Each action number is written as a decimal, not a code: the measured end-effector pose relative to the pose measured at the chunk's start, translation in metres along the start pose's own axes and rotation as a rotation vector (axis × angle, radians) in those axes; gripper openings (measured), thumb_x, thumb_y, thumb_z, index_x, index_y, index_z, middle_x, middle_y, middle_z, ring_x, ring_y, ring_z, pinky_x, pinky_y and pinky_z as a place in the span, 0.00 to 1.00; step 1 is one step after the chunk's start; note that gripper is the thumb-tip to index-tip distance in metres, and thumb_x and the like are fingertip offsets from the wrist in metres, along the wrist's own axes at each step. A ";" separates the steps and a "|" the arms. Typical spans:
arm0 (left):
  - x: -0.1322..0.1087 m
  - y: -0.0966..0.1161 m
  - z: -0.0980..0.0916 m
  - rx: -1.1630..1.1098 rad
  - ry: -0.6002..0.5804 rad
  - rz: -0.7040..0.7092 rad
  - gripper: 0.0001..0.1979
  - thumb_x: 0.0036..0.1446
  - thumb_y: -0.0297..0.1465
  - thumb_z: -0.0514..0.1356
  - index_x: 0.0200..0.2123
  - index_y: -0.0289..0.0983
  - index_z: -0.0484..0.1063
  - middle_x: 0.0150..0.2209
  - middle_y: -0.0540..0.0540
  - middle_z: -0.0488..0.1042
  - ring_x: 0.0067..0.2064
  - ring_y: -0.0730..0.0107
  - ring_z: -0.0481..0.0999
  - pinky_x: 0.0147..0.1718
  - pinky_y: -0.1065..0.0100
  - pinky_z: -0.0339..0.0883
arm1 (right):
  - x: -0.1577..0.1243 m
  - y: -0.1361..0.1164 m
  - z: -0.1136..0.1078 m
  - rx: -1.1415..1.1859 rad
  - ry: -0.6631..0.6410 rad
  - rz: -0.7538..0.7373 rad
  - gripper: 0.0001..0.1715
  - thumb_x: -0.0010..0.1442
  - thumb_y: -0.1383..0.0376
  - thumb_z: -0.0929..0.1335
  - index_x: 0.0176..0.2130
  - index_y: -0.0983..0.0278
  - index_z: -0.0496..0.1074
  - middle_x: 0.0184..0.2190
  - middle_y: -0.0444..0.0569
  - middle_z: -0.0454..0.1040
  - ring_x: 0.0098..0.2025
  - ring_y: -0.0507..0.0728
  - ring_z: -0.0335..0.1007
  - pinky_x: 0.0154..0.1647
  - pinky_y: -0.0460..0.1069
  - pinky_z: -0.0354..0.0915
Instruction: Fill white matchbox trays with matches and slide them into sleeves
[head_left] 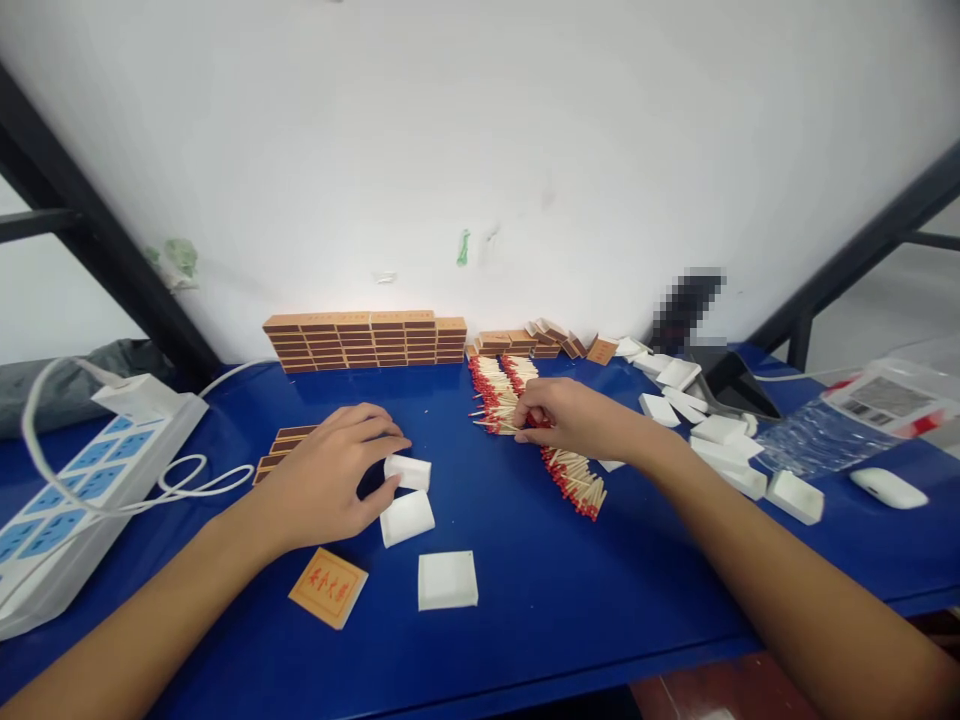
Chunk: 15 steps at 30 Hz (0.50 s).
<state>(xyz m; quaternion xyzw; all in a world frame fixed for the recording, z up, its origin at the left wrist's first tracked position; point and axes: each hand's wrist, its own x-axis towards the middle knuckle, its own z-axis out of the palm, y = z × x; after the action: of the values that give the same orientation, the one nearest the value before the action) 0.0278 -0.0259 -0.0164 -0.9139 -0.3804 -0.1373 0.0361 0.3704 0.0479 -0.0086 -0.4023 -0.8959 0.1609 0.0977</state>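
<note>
My left hand [330, 478] curls over a white matchbox tray [409, 472] on the blue table [525, 600], fingertips and thumb touching it. A second white tray [406, 518] lies just below it and a third [447, 580] nearer the front edge. My right hand [566, 415] pinches red-tipped matches from a long pile of matches [525, 420] spread across the table's middle. An orange matchbox sleeve [328, 587] lies flat near my left wrist. A few more sleeves [281, 448] lie partly hidden behind my left hand.
Stacked orange matchboxes [367, 340] line the back wall. Several empty white trays [720, 430] lie at the right, with a clear plastic bag [817, 435] and a white mouse [889, 488]. A white power strip [82, 480] with cable sits at the left.
</note>
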 end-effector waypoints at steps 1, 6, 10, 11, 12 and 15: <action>0.000 0.000 0.001 -0.002 -0.006 0.004 0.18 0.68 0.36 0.58 0.54 0.34 0.80 0.52 0.38 0.81 0.59 0.47 0.75 0.60 0.43 0.70 | 0.000 0.000 0.001 0.008 -0.011 0.002 0.04 0.63 0.66 0.73 0.34 0.62 0.77 0.35 0.49 0.78 0.34 0.55 0.70 0.35 0.50 0.60; 0.000 -0.001 0.001 -0.009 0.005 0.014 0.20 0.69 0.38 0.59 0.56 0.35 0.80 0.50 0.37 0.81 0.57 0.48 0.76 0.58 0.46 0.72 | -0.001 -0.002 0.005 -0.059 -0.017 0.011 0.05 0.65 0.67 0.71 0.35 0.63 0.76 0.34 0.48 0.76 0.33 0.55 0.66 0.35 0.50 0.58; -0.001 -0.001 0.001 -0.028 0.024 -0.020 0.22 0.70 0.42 0.59 0.60 0.37 0.77 0.48 0.38 0.81 0.54 0.50 0.77 0.56 0.47 0.73 | -0.005 -0.004 0.003 -0.068 -0.022 0.016 0.07 0.67 0.67 0.68 0.34 0.63 0.73 0.32 0.47 0.74 0.32 0.54 0.64 0.35 0.50 0.57; -0.002 -0.002 0.001 -0.038 0.022 -0.030 0.23 0.70 0.42 0.59 0.61 0.37 0.76 0.48 0.38 0.80 0.54 0.50 0.77 0.55 0.47 0.73 | -0.006 -0.005 0.002 -0.067 -0.019 0.020 0.08 0.67 0.67 0.68 0.34 0.63 0.72 0.32 0.47 0.73 0.32 0.54 0.63 0.35 0.50 0.56; -0.002 -0.002 0.002 -0.048 0.016 -0.036 0.23 0.70 0.42 0.60 0.62 0.37 0.76 0.47 0.38 0.80 0.53 0.50 0.77 0.54 0.48 0.74 | -0.006 -0.006 0.001 -0.063 -0.014 0.020 0.09 0.67 0.67 0.68 0.33 0.63 0.71 0.31 0.46 0.73 0.32 0.54 0.63 0.34 0.50 0.56; -0.002 -0.005 0.004 -0.070 -0.012 -0.038 0.25 0.68 0.38 0.61 0.65 0.36 0.73 0.48 0.39 0.80 0.53 0.49 0.77 0.53 0.48 0.74 | -0.008 -0.011 -0.001 0.005 0.019 -0.005 0.10 0.69 0.62 0.68 0.34 0.63 0.71 0.31 0.45 0.71 0.31 0.53 0.62 0.33 0.50 0.56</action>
<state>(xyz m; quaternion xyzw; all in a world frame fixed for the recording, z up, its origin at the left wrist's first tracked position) 0.0236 -0.0233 -0.0215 -0.9080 -0.3928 -0.1458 -0.0009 0.3684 0.0352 -0.0037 -0.4013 -0.8955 0.1593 0.1076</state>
